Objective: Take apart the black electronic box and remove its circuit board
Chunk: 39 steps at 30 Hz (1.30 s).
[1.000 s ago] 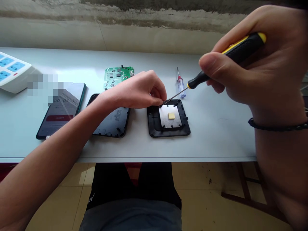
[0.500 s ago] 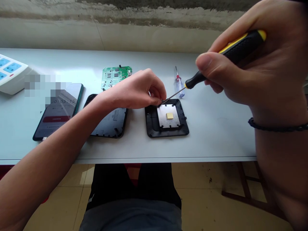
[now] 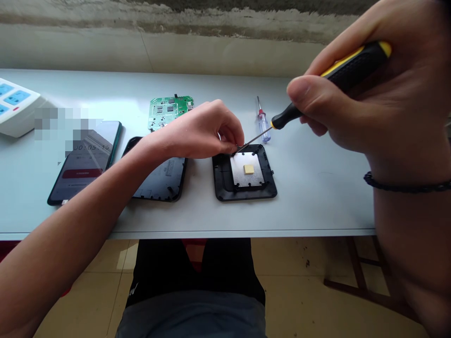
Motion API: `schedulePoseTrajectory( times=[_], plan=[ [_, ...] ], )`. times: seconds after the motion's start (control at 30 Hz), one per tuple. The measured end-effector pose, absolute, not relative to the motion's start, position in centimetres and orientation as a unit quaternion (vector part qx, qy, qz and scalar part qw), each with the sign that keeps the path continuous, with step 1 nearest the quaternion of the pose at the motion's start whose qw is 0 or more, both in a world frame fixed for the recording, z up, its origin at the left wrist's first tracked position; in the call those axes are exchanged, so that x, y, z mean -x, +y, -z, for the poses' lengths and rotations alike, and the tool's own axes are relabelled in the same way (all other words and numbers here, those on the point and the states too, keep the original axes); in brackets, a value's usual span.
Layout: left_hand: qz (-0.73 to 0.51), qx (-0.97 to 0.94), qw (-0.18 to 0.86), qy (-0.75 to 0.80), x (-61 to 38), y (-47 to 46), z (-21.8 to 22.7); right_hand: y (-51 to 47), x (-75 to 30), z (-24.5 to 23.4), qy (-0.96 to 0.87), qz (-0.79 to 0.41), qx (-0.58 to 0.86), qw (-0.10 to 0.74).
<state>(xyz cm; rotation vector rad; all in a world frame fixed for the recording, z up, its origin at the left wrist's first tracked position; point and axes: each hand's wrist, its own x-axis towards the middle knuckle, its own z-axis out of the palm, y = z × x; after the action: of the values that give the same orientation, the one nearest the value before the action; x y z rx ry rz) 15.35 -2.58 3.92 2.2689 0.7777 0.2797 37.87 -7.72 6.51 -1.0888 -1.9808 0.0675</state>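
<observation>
My right hand (image 3: 338, 94) is closed round the black and yellow handle of a screwdriver (image 3: 289, 115), which slants down to the left. Its tip reaches the upper left corner of a silver metal plate (image 3: 239, 176) in a black plastic cover (image 3: 223, 183). A small pale yellow pad (image 3: 248, 169) sits on the plate. At that same corner, my left hand (image 3: 211, 129) has thumb and forefinger pinched by the screwdriver tip; what they hold, if anything, is hidden.
Behind the cover lies a small clear-handled screwdriver (image 3: 262, 124). Left of it are a second black casing half (image 3: 165, 183), partly under my left forearm, and a green circuit board (image 3: 169, 109). A phone (image 3: 84, 162) and white power strip (image 3: 21, 110) are farther left.
</observation>
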Motion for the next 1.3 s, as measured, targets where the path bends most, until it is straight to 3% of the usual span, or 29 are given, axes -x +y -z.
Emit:
schedulePoseTrajectory(
  times=[0.37,0.9,1.03,1.2,1.3],
  plan=[
    [-0.123,-0.885,0.342,0.292,-15.1,-2.2,-3.8,-7.1,-37.5,-7.1,-0.823,-0.027,0.398,0.405],
    [-0.229,-0.847,0.274,0.394,-14.9,-2.6,-4.5,-5.5,-38.2,-10.7,-0.904,-0.020,0.354,0.241],
    [-0.239,-0.841,0.276,0.399,-14.9,-2.6,-4.5,-5.2,-37.2,-11.6,-0.907,-0.068,0.358,0.209],
    [-0.213,-0.851,0.305,0.372,-14.7,-2.4,-4.4,-4.7,-37.3,-11.9,-0.925,-0.052,0.328,0.184],
    [-0.171,-0.871,0.313,0.339,-14.6,-2.4,-4.5,-4.6,-36.9,-11.9,-0.909,-0.031,0.383,0.163]
  ],
)
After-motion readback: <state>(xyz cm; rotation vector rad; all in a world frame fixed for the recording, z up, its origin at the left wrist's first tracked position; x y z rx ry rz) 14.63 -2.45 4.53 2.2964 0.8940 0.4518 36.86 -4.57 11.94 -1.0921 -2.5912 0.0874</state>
